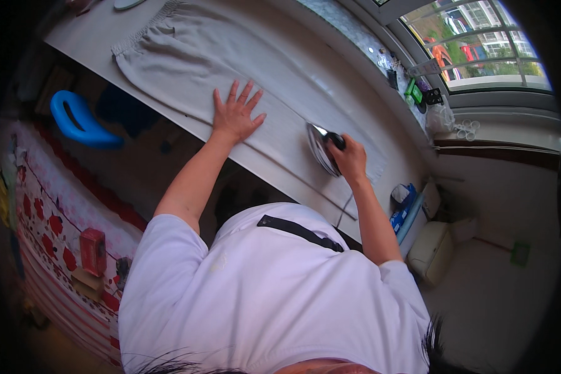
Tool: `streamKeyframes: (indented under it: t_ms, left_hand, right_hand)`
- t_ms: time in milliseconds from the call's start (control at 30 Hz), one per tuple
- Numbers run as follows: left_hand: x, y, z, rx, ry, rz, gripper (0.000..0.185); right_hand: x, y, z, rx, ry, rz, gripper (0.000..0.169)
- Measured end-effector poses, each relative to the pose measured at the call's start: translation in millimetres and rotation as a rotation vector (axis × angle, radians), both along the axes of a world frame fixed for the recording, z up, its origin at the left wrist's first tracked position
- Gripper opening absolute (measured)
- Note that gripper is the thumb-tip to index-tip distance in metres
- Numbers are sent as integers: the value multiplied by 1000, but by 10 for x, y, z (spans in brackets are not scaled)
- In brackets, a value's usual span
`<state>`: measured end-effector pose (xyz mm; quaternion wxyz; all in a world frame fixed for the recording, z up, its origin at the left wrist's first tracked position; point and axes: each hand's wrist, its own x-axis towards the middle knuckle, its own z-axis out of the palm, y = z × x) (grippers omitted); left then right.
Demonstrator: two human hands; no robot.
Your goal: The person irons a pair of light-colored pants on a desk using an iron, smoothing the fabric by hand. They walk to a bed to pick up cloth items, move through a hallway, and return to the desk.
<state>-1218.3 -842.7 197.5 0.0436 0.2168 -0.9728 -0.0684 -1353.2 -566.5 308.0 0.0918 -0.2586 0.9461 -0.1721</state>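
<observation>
Pale grey trousers (201,75) with a gathered elastic waistband (145,35) lie lengthwise along a light table, one leg over the other. My left hand (236,114) rests on them with its fingers spread, palm down, holding nothing. In my right hand (350,156) is the black handle of a clothes iron (321,152), whose metal body sits on the lower part of the trouser leg, near the hems. The iron's soleplate is hidden against the cloth. A dark cord crosses the table edge below the iron.
The table's near edge (168,111) runs diagonally past my body. A blue plastic chair back (82,121) stands to the left. Beyond the table, a window ledge (350,32) holds small items and a plastic bag (442,117). A cream case (430,252) stands at the right.
</observation>
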Motion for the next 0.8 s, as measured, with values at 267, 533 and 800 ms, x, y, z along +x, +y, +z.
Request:
streamKeyframes:
  t_ms: [267, 533, 800]
  left_hand:
    - [-42, 15, 106, 30, -49, 2, 70]
    - [-35, -5, 28, -38, -37, -12, 69]
    - [-30, -20, -60, -88, 8, -32, 70]
  right_hand:
    - [-225, -959, -171, 57, 8, 253, 29]
    - [-256, -937, -228, 99, -1, 250, 26]
    - [-283, -690, -244, 76, -8, 215, 26]
